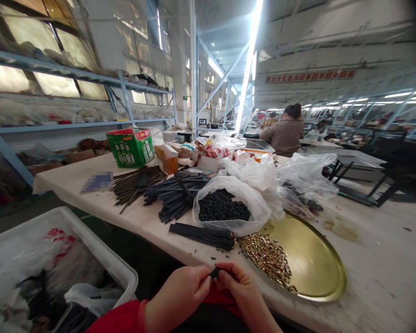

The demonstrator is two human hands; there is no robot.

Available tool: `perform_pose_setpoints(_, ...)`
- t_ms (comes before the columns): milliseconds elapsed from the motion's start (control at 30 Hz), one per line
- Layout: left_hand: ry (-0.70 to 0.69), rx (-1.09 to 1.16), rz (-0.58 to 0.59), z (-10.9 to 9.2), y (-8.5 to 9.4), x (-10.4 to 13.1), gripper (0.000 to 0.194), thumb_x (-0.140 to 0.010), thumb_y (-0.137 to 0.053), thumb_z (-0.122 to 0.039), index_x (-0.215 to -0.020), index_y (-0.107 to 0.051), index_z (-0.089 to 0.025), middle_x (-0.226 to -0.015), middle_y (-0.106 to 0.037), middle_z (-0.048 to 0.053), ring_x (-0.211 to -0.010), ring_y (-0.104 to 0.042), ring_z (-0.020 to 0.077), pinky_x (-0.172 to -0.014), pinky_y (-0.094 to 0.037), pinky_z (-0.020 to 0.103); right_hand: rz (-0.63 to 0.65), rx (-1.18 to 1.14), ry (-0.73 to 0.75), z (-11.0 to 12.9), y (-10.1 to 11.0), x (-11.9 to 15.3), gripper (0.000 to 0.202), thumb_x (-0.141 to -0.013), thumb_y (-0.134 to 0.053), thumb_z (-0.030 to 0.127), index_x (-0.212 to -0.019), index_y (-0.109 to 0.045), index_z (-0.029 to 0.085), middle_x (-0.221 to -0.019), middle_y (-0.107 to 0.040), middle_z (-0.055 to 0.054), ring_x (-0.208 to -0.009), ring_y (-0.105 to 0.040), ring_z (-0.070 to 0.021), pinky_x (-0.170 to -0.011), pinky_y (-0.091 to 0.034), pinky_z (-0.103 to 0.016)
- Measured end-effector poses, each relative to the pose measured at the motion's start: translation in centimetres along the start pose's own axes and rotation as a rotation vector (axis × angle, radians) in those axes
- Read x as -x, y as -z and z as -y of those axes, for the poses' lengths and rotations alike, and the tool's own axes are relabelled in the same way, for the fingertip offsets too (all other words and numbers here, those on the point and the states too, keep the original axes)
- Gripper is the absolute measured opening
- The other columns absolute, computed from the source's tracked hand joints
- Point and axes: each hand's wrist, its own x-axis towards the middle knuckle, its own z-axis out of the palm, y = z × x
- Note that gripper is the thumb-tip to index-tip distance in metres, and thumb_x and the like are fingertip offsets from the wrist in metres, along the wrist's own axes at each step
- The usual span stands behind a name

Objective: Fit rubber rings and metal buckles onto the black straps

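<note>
Pinching dark scrap (214, 273) with left hand (183, 289) and right hand (241, 287); facing black strips (199, 236), plastic bag (244, 226), tray (317, 259) on table (377, 277).

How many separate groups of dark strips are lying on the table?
3. A brownish group lies in front of the green carton; a spread black group lies right of it; a neat black bundle lies by the table's near edge. More may be hidden.

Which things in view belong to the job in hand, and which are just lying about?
Likely the job:
dark piece, between left hand and right hand
black strips
black bits, bagged
metal pieces, on the tray

Probably just lying about:
green box
amber box
</note>
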Motion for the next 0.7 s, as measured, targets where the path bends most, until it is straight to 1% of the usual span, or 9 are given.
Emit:
perform_pose_setpoints(100, 0.001, 0.015, 0.094, 0.6, 0.3, -0.1, 0.027, -0.086, -0.038, -0.025, -0.067, -0.056, -0.018, -0.062, -0.057, -0.002, -0.055, -0.048, 0.0115, -0.051, -0.024, 0.023, 0.041, -0.031, -0.051, -0.7, 0.3, 0.2, 0.037, -0.054, -0.078, 0.046, -0.076, -0.069, 0.017, -0.047, -0.060, 0.004, -0.046, -0.052, -0.0095, -0.049, -0.040, -0.021)
perform_pose_setpoints(167, 0.010, 0.102, 0.123, 1.0, 0.1, -0.2, 0.027, -0.087, -0.036, -0.026, -0.071, -0.057, -0.018, -0.066, -0.059, -0.002, -0.059, -0.050, 0.0119, -0.053, -0.027, 0.022, 0.055, -0.066, -0.082, -0.9, 0.2, 0.1, 0.036, -0.056, -0.078, 0.045, -0.079, -0.069, 0.018, -0.050, -0.061, 0.004, -0.047, -0.052, -0.0090, -0.050, -0.041, -0.021)
perform_pose_setpoints(267, 0.041, 0.218, 0.084, 1.7, -0.7, -0.5, 0.029, -0.089, -0.033, -0.029, -0.079, -0.057, -0.017, -0.073, -0.061, 0.000, -0.065, -0.053, 0.0127, -0.057, -0.032, 0.020, 0.071, -0.087, -0.121, -1.3, -0.2, -0.6, 0.038, -0.054, -0.079, 0.044, -0.079, -0.068, 0.018, -0.052, -0.063, 0.002, -0.048, -0.055, -0.0095, -0.053, -0.043, -0.022)
perform_pose_setpoints(367, 0.045, 0.141, 0.044, 2.5, -1.7, -0.8, 0.030, -0.090, -0.032, -0.029, -0.079, -0.057, -0.017, -0.073, -0.062, 0.002, -0.066, -0.055, 0.0141, -0.059, -0.033, 0.022, 0.069, -0.072, -0.155, -2.0, -0.6, -1.4, 0.043, -0.049, -0.079, 0.050, -0.077, -0.068, 0.019, -0.051, -0.061, 0.003, -0.046, -0.054, -0.0102, -0.053, -0.045, -0.025)
perform_pose_setpoints(433, 0.042, 0.081, 0.069, 2.9, -2.2, -1.0, 0.029, -0.089, -0.033, -0.027, -0.080, -0.058, -0.017, -0.073, -0.063, 0.003, -0.066, -0.056, 0.0152, -0.059, -0.033, 0.023, 0.060, -0.064, -0.166, -2.2, -0.8, -1.7, 0.042, -0.049, -0.078, 0.052, -0.075, -0.068, 0.020, -0.053, -0.059, 0.004, -0.048, -0.053, -0.0105, -0.053, -0.046, -0.026)
perform_pose_setpoints(500, 0.054, 0.130, 0.085, 3.3, -2.5, -1.3, 0.027, -0.088, -0.034, -0.026, -0.081, -0.058, -0.017, -0.076, -0.064, 0.004, -0.068, -0.057, 0.0155, -0.060, -0.034, 0.023, 0.050, -0.017, -0.120, -1.9, -0.9, -1.8, 0.036, -0.051, -0.079, 0.048, -0.072, -0.070, 0.020, -0.061, -0.059, 0.003, -0.056, -0.055, -0.0119, -0.056, -0.047, -0.026)
perform_pose_setpoints(567, 0.073, 0.276, 0.074, 3.4, -2.5, -1.7, 0.026, -0.088, -0.034, -0.025, -0.081, -0.058, -0.017, -0.079, -0.064, 0.003, -0.071, -0.057, 0.0149, -0.062, -0.036, 0.022, 0.054, 0.068, -0.025, -1.2, -0.9, -1.9, 0.026, -0.057, -0.077, 0.042, -0.072, -0.072, 0.021, -0.069, -0.058, 0.002, -0.063, -0.055, -0.0127, -0.059, -0.046, -0.025)
perform_pose_setpoints(633, 0.088, 0.394, 0.066, 3.4, -2.5, -2.1, 0.026, -0.088, -0.033, -0.025, -0.081, -0.057, -0.016, -0.081, -0.064, 0.003, -0.072, -0.057, 0.0143, -0.064, -0.038, 0.021, 0.079, 0.126, 0.044, -0.5, -0.8, -2.0, 0.020, -0.063, -0.074, 0.039, -0.074, -0.072, 0.023, -0.070, -0.056, 0.002, -0.061, -0.054, -0.0113, -0.057, -0.045, -0.023)
perform_pose_setpoints(700, 0.100, 0.407, 0.090, 3.4, -2.6, -2.4, 0.026, -0.088, -0.032, -0.024, -0.081, -0.056, -0.016, -0.081, -0.063, 0.003, -0.072, -0.056, 0.0144, -0.064, -0.039, 0.022, 0.112, 0.133, 0.042, -0.3, -0.5, -2.1, 0.016, -0.066, -0.072, 0.037, -0.075, -0.072, 0.024, -0.069, -0.054, 0.003, -0.057, -0.053, -0.0099, -0.054, -0.043, -0.022)
